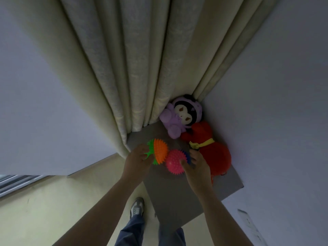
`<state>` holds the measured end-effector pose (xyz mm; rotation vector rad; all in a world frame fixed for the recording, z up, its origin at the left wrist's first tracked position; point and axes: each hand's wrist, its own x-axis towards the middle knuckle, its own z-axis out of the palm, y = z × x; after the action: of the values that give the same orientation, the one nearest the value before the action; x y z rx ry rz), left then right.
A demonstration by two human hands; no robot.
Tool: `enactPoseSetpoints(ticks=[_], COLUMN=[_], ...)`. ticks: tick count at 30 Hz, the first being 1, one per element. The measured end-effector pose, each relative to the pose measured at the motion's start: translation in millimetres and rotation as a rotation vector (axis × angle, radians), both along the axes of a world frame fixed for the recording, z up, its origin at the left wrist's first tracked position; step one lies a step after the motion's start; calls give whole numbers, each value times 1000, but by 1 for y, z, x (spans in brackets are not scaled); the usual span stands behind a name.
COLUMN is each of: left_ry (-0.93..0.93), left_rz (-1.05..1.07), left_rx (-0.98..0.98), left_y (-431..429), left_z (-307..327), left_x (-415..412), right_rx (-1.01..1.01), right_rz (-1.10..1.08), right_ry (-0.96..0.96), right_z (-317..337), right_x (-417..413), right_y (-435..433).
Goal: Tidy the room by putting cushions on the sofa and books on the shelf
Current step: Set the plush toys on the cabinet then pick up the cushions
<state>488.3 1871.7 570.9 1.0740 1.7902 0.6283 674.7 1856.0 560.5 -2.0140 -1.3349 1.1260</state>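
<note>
From the head view, the person stands in a corner of the room, in front of a grey shelf [177,192] that sits between a cream curtain [142,59] and a pale wall [266,86]. The left hand [137,159] holds an orange and green spiky ball [159,150], with the fingers curled around its green end, near the left edge of the shelf. The right hand [195,166] grips a pink spiky ball [174,161], the thumb on the near side and the fingers over the far side; whether this ball rests on the shelf I cannot tell. The two balls are touching. At the back of the shelf a purple plush doll [179,118] leans in the corner, and a red plush toy [211,148] with a yellow ribbon [205,143] lies just beside it, against the wall. Below, one grey shoe [137,207] stands on the pale floor [53,210]
</note>
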Motion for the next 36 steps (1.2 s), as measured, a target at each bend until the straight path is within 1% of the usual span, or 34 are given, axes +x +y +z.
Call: enactPoseSetpoints(ticks=[3, 5, 6, 7, 8, 9, 10, 11, 13, 14, 15, 16, 17, 19, 22, 26, 27, 30, 36], left_ry=[-44, -9, -3, -1, 0, 10, 25, 31, 24, 24, 25, 19, 16, 11, 38, 99, 105, 117, 137], left_rz=[51, 42, 38, 49, 65, 81, 110, 138, 217, 265, 326, 364, 420, 531, 669, 863, 888, 1060, 1344], left_rx=[43, 98, 110, 121, 141, 158, 185, 194, 213, 221, 234, 246, 256, 281, 297, 349, 352, 375, 377], left_y=[-16, -25, -29, -34, -39, -43, -48, -52, -64, -74, -89, -99, -116, -145, -192, -269, -281, -345, -474], left_z=[26, 46, 51, 64, 73, 81, 91, 99, 114, 120, 127, 132, 137, 147, 161, 181, 183, 189, 198], left_x=[-13, -24, -27, -34, -40, -44, -49, -52, -58, -60, -61, -62, -63, -68, -81, -102, -105, -118, -132], right_rx=[50, 86, 81, 91, 73, 52, 13, 20, 114, 148, 198, 214, 232, 244, 235, 217, 216, 223, 176], right_rz=[-14, -19, -52, -32, -36, 12, 36, 74, 105, 110, 194, 230, 315, 420, 535, 738, 781, 980, 1234], right_ry=[55, 75, 84, 84, 72, 34, 63, 61, 68, 116, 138, 161, 188, 238, 315, 396, 394, 386, 438], right_z=[25, 49, 53, 61, 62, 52, 40, 39, 73, 95, 106, 119, 127, 139, 149, 165, 168, 177, 195], right_x=[-10, -22, -19, -26, -22, -15, -6, -3, -25, -40, -49, -55, -63, -79, -106, -153, -160, -198, -264], right_y=[-8, -18, -9, -11, 2, 13, 24, 28, 19, 6, -13, -17, -34, -33, -50, -97, -105, -151, -256])
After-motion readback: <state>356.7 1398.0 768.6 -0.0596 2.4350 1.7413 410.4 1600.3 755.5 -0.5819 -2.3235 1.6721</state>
